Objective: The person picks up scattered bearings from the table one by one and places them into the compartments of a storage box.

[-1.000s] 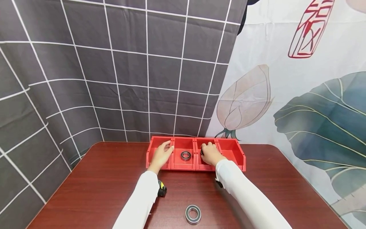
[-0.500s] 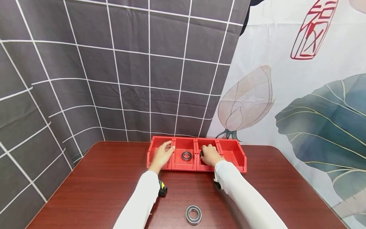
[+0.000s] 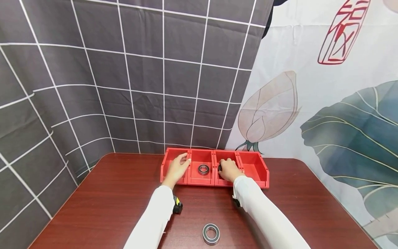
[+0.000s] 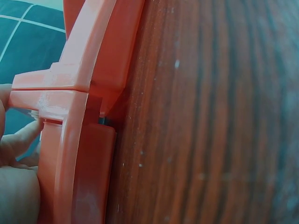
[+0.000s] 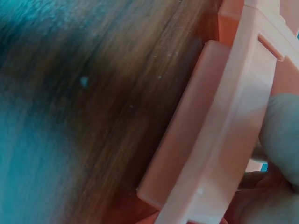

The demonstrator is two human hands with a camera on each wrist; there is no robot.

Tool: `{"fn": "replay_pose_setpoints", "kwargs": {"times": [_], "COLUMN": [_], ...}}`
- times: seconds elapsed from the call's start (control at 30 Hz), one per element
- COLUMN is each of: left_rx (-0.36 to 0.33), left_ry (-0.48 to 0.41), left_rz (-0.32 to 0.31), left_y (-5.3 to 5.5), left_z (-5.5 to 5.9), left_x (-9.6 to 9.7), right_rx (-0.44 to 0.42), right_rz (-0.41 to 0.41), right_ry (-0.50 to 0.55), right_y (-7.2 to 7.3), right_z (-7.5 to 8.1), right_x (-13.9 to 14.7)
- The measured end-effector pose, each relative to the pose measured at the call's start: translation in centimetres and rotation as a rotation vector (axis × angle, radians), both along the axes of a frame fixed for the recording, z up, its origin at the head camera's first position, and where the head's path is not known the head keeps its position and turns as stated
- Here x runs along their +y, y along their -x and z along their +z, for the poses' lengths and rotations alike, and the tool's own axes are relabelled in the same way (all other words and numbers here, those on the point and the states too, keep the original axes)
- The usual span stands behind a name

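A row of red bins stands at the back of the table. My left hand reaches over the leftmost bin, fingers loosely bent near the divider, with nothing seen in them. The left wrist view shows that hand behind the bin's front wall. My right hand is down in the third bin and grips a dark bearing, mostly hidden by the fingers. A black-sealed ball bearing lies flat in the second bin. On the table nearer to me lies a larger bearing.
The rightmost bin adjoins my right hand. A dark red wooden table extends on both sides. Behind it hang a grey checked cloth and a white flower-print cloth. A black and yellow object shows by the left wrist.
The view has shifted very slightly. Both hands stay at the same bins, and both uncovered bearings lie where they were.
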State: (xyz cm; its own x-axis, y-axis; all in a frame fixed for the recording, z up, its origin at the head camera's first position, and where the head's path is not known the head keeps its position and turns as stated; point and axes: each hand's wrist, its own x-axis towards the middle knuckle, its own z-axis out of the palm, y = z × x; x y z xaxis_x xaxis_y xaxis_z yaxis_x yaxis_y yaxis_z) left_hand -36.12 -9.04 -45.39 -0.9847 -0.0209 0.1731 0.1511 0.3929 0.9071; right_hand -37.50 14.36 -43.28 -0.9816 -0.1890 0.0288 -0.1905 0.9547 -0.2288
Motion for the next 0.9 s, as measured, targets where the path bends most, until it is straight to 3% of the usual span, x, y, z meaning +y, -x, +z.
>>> {"fn": "replay_pose_setpoints", "kwargs": {"times": [0.6,0.9], "left_rx": [-0.015,0.010], "left_ry": [0.004,0.010], "left_rz": [0.003,0.008], "left_y": [-0.16,0.11], "left_z": [0.04,-0.06], "left_x": [0.06,0.11], "right_rx": [-0.036,-0.021], "right_rz": [-0.019,-0.012], "right_ry": [-0.019,-0.033], "right_y": [0.10,-0.23], "right_z": [-0.51,-0.23], "right_x": [0.00,-0.14]}}
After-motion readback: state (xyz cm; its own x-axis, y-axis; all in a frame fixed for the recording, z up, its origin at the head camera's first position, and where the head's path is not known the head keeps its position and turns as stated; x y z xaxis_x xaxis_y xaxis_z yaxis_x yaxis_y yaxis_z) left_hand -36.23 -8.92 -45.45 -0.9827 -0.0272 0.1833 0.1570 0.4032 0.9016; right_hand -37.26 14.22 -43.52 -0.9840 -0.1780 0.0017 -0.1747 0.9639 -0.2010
